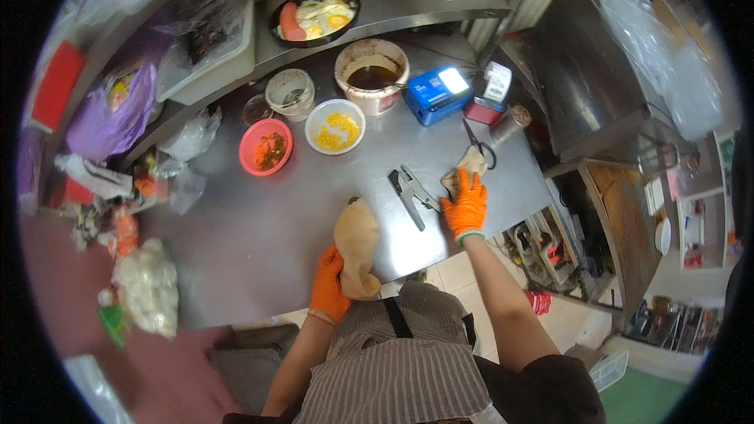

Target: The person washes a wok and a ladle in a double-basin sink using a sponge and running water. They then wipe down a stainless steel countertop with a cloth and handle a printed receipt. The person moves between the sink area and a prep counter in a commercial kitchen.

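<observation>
My left hand (328, 285), in an orange glove, grips the lower side of a tan, elongated, pouch-like item (356, 229) at the table's front edge. Its upper end is rounded, with a small dark spot at the tip; its lower end is bent. My right hand (466, 209), also in an orange glove, holds a crumpled beige cloth (471, 164) against the steel table (259, 235). Part of the cloth is hidden beneath the fingers. Just left of that hand lies a metal plier-type tool (414, 195) with spread handles. Scissors (482, 147) lie beyond the cloth, partly covered by it.
Along the back stand a pink bowl (266, 147), a white bowl with yellow bits (336, 127), a bucket of dark liquid (372, 76), a blue device (439, 94) and a shaker (510, 123). A pan (315, 16) sits on the shelf. Bagged white items (147, 288) lie left.
</observation>
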Tool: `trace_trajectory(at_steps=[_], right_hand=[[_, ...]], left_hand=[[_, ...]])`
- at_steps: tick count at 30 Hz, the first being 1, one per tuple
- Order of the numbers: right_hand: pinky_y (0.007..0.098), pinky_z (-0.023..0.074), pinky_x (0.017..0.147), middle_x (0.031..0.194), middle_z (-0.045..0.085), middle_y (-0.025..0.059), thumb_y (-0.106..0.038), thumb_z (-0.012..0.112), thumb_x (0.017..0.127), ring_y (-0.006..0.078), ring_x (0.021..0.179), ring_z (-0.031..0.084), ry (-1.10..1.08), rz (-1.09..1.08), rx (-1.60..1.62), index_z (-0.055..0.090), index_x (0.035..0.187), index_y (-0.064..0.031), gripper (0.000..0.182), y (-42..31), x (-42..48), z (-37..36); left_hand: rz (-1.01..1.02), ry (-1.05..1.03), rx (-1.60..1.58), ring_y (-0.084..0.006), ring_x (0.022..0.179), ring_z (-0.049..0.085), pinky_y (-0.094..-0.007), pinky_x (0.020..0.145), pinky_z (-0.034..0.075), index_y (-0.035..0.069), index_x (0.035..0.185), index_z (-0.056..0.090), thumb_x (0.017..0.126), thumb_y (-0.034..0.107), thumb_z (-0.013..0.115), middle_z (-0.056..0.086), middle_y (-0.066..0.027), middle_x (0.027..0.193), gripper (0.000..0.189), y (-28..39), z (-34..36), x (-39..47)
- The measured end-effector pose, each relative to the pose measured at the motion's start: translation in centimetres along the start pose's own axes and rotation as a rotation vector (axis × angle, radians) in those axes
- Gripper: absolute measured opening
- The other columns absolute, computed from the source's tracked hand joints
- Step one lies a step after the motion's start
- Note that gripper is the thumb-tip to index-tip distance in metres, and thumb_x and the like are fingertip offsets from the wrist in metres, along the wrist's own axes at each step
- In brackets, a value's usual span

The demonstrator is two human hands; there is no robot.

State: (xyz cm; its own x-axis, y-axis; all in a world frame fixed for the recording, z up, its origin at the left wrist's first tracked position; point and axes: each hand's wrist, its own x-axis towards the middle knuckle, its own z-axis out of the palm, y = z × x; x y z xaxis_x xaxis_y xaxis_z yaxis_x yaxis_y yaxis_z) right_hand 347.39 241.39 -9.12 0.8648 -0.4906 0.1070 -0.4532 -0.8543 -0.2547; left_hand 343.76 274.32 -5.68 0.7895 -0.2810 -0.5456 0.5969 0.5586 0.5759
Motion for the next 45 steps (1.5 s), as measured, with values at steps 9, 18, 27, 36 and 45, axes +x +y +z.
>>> trace_trajectory(at_steps=[9, 18, 27, 36, 45], right_hand=[[0.0421, 0.0484, 0.103, 0.126, 0.066, 0.0186, -0.017, 0.064, 0.095, 0.0358, 0.117, 0.061, -0.561, -0.870, 0.656, 0.067, 0.123, -0.0031, 0.031, -9.4, -8.3, -1.7], [0.0455, 0.0452, 0.106, 0.151, 0.049, 0.0151, -0.018, 0.077, 0.079, 0.0370, 0.131, 0.051, -0.228, -0.698, 0.218, 0.060, 0.140, -0.0279, 0.065, -18.2, -4.7, 1.3], [0.0486, 0.0448, 0.108, 0.148, 0.050, 0.0186, -0.009, 0.069, 0.083, 0.0412, 0.126, 0.053, -0.123, -0.684, 0.109, 0.062, 0.137, -0.0257, 0.057, -14.6, 2.8, 9.0], [0.0539, 0.0345, 0.113, 0.158, 0.041, 0.0157, -0.020, 0.066, 0.093, 0.0443, 0.142, 0.038, -0.185, -0.558, -0.080, 0.053, 0.147, -0.0343, 0.057, -11.4, 1.5, 6.2], [0.0481, 0.0368, 0.116, 0.159, 0.040, 0.0173, -0.009, 0.069, 0.088, 0.0439, 0.140, 0.042, -0.168, -0.590, 0.133, 0.052, 0.149, -0.0269, 0.065, -7.8, 6.3, 4.0]], left_hand=[[0.140, 0.131, -0.113, -0.0251, 0.114, 0.064, -0.0408, 0.096, 0.055, 0.007, 0.139, 0.054, 0.104, 0.024, 0.059, 0.065, -0.0104, 0.126, 0.040, -4.0, 1.7, -1.1], [0.531, 0.741, 0.346, -0.0127, 0.094, 0.061, -0.0278, 0.079, 0.054, 0.005, 0.137, 0.056, 0.096, 0.022, 0.073, 0.064, -0.0028, 0.112, 0.048, 10.3, -16.0, -2.8], [0.419, 1.420, 1.689, -0.0373, 0.144, 0.039, -0.0461, 0.117, 0.035, 0.017, 0.153, 0.047, 0.094, 0.038, 0.064, 0.039, -0.0184, 0.160, 0.065, 14.8, -27.3, 2.6], [0.520, 0.525, 1.733, -0.0324, 0.139, 0.048, -0.0457, 0.114, 0.040, 0.018, 0.145, 0.056, 0.093, 0.024, 0.059, 0.049, -0.0134, 0.153, 0.052, 3.7, -9.0, 4.1], [0.741, 0.501, 1.736, -0.0312, 0.093, 0.063, -0.0463, 0.087, 0.050, 0.013, 0.126, 0.065, 0.088, 0.007, 0.060, 0.067, -0.0086, 0.108, 0.040, 2.4, -5.0, 9.1]])
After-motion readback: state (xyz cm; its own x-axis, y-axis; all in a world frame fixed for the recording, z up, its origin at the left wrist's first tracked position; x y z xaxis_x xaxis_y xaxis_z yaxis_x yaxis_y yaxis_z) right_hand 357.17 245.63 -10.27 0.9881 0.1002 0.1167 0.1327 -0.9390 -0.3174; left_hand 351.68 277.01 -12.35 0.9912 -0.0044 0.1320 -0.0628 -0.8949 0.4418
